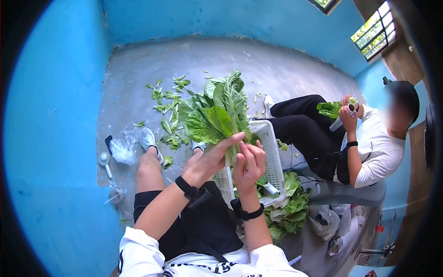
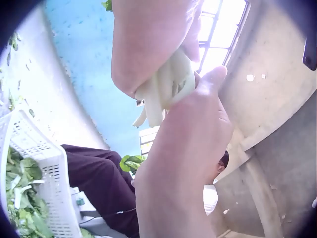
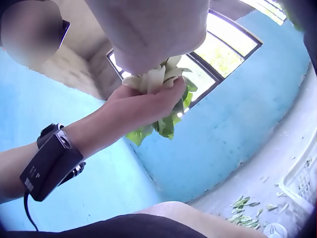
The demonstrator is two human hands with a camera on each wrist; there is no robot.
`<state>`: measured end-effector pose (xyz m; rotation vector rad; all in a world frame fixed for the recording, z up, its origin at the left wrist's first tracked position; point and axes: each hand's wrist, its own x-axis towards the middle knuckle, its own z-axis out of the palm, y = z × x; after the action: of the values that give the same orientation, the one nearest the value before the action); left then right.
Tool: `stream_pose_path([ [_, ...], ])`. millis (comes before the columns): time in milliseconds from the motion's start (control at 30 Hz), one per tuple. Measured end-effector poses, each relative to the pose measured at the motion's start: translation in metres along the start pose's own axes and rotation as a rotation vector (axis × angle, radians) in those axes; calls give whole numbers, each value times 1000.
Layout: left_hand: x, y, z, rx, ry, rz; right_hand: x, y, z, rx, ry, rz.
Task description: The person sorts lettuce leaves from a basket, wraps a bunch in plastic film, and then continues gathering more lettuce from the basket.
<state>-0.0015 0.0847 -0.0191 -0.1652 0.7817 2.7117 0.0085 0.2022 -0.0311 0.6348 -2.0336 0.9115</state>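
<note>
Upright above the lap stands a bunch of leafy greens, with broad green leaves and pale stalks. My left hand grips it round the stalks from the left. The right hand holds the stalk end from the other side, fingers curled against it. In the left wrist view the cut-looking pale stalks show between the two hands. The right wrist view has the left hand wrapped round the stalk bases, while the right hand covers part of them from above.
A white plastic basket with greens stands right of the lap, beside a heap of leafy greens. Loose leaves litter the floor. Crumpled clear plastic and a small white fan lie left. Another person sits right, holding greens.
</note>
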Motion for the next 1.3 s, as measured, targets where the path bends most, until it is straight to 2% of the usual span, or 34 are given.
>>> stream_pose_path([
  [67, -2, 2, -2, 6, -5, 2, -5, -1, 3, 31, 0, 11],
  [133, -3, 5, -4, 53, -82, -134, -12, -4, 5, 164, 51, 188],
  [200, -3, 3, -10, 77, -68, -121, -15, -2, 3, 200, 22, 195],
  [267, 1, 6, -14, 231, -24, -51, -12, -1, 1, 356, -37, 240],
  [300, -4, 10, -16, 186, -6, -121, -15, 1, -1, 430, -40, 277],
  [367, -7, 21, -36, 265, 17, -171, -36, 7, -8, 388, -79, 342],
  [400, -4, 23, -51, 323, 42, -95, -43, 14, -8, 375, -112, 373],
  [433, -8, 34, -55, 309, 76, -72, -56, 21, -10, 445, -188, 489],
  [467, -17, 50, -46, 359, 104, -4, -66, 29, -13, 437, -171, 481],
  [500, -18, 59, -60, 380, 143, 60, -78, 36, -17, 394, -306, 603],
  [533, -21, 71, -69, 394, 149, 49, -93, 43, -17, 357, -445, 732],
  [600, -29, 91, -82, 400, 182, 189, -124, 66, -24, 164, -584, 694],
  [667, -37, 104, -88, 245, 185, 290, -144, 79, -33, 66, -675, 810],
  [733, -42, 114, -109, 107, 225, 316, -163, 102, -35, 31, -675, 768],
  [800, -43, 118, -122, 67, 244, 357, -177, 116, -35, -79, -824, 868],
  [833, -39, 120, -126, 63, 230, 350, -181, 125, -30, -125, -843, 902],
  [933, -39, 121, -136, 19, 306, 352, -184, 157, -14, -271, -881, 908],
  [1000, -36, 122, -139, 12, 290, 305, -186, 184, 3, -266, -863, 957],
  [1067, -34, 119, -140, -20, 331, 273, -205, 222, 25, -257, -739, 1010],
  [1100, -36, 118, -146, -40, 373, 267, -207, 236, 36, -273, -767, 1135],
  [1133, -41, 117, -151, -55, 416, 260, -221, 249, 42, -273, -753, 1143],
  [1200, -47, 116, -160, -194, 331, 329, -254, 292, 64, -325, -646, 1180],
  [1267, -52, 122, -160, -271, 293, 404, -264, 319, 79, -360, -591, 1362],
  [1300, -54, 125, -160, -303, 296, 424, -270, 327, 83, -393, -546, 1370],
])
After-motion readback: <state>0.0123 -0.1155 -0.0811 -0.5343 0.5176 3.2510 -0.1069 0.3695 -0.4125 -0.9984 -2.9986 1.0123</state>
